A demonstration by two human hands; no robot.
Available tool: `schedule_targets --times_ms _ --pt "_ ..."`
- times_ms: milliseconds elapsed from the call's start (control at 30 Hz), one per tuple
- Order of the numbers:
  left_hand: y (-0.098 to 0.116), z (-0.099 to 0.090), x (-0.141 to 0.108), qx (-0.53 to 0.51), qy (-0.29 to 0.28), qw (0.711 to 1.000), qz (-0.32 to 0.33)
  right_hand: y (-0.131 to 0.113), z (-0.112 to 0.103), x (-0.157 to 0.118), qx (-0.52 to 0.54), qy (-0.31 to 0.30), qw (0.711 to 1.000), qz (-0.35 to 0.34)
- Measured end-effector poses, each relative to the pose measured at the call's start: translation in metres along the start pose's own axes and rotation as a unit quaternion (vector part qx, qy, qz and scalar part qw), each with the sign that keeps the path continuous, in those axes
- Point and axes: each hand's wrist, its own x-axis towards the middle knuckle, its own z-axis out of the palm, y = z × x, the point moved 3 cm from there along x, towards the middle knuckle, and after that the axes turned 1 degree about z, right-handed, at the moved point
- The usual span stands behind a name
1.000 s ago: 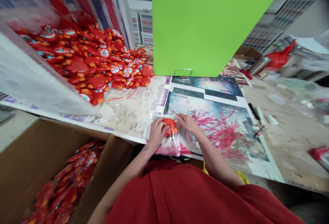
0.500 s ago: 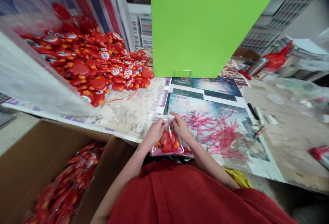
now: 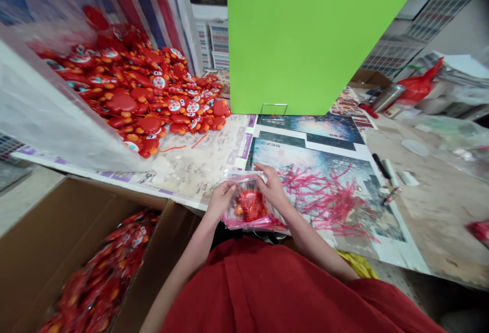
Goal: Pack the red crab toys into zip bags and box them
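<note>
A clear plastic bag (image 3: 234, 218) lies at the table's front edge, with a red and orange crab toy (image 3: 252, 204) inside it. My left hand (image 3: 222, 198) pinches the bag's upper left side between closed fingers. At the upper right of the bag is my right hand (image 3: 273, 188), its fingers closed on the plastic near the top and the index finger stretched forward. Thin pink strips (image 3: 328, 198) are spread over printed sheets to the right of my hands.
Many red crab toys (image 3: 153, 93) spill from a striped sack at the left. A cardboard box (image 3: 34, 241) below holds bagged toys. A green panel (image 3: 298, 37) stands upright behind. Markers (image 3: 381, 166) and a red bag (image 3: 418, 86) lie at the right.
My left hand has moved left and slightly down, away from the middle of the bag. The right hand has moved slightly right. The toy's outline in the bag looks different, and the view has shifted slightly.
</note>
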Motion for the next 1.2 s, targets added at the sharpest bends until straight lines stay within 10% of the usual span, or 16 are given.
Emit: schedule_targets --times_ms 267,500,700,967,1067,1200 --pt "0.017 0.012 -0.009 0.171 -0.009 0.982 0.073 -0.035 0.016 0.005 -0.117 -0.086 0.979 -0.145" --pt "0.042 0.017 -0.022 0.394 -0.021 0.912 0.111 -0.046 0.024 0.009 -0.142 -0.075 0.978 -0.13" --pt "0.023 0.015 -0.014 0.19 -0.046 0.978 0.074 0.004 -0.002 0.019 0.029 0.029 0.999 0.027" --pt "-0.026 -0.009 0.01 0.027 0.0 0.999 -0.02 0.122 -0.122 -0.014 -0.1 0.224 0.943 0.224" --pt "-0.025 -0.013 0.011 0.043 0.0 0.999 -0.017 0.119 -0.141 -0.026 -0.207 0.223 0.933 0.192" --pt "-0.016 -0.013 0.008 0.06 -0.029 0.997 -0.036 0.087 -0.113 -0.02 -0.201 0.171 0.958 0.113"
